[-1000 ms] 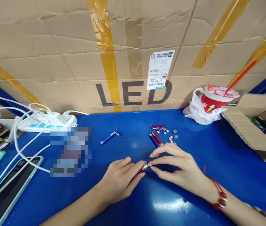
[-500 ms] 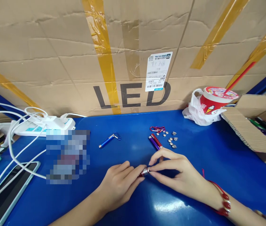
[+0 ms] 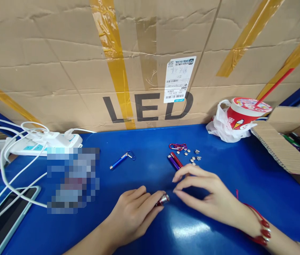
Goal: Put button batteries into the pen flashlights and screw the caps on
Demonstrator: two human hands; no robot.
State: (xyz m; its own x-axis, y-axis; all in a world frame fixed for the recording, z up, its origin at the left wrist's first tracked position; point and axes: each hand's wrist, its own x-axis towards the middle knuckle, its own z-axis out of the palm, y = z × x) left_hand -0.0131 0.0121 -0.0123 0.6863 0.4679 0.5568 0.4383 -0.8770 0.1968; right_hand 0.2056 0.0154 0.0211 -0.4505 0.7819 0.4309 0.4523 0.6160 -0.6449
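Blue table (image 3: pixel 248 177) stretches out in front of a big cardboard box (image 3: pixel 59 71) printed "LED", with a white label (image 3: pixel 177 79) stuck on it.

Low in the middle, the left hand (image 3: pixel 134 216) rests on the table with its fingers curled around a small red flashlight (image 3: pixel 162 200). Thumb and forefinger pinch the barrel, so only the silver tip pokes out to the right. The right hand (image 3: pixel 208 198) sits just beside that tip without touching it. Its fingers are loosely bent and a little spread, with the thumb and forefinger apart and nothing showing between them. A red bracelet (image 3: pixel 261 232) hangs on that wrist.

Just beyond the right hand lie a purple and red pair of flashlights (image 3: pixel 175 161), a scatter of button batteries (image 3: pixel 192 157) and some clips (image 3: pixel 177 146). A blue flashlight (image 3: pixel 120 161) lies further left, well apart from both hands.

At the left edge are a power strip (image 3: pixel 49 141) with white cables and a phone (image 3: pixel 3 219). On the right are a red cup (image 3: pixel 242 113) in a plastic bag and an open carton (image 3: pixel 285 148).
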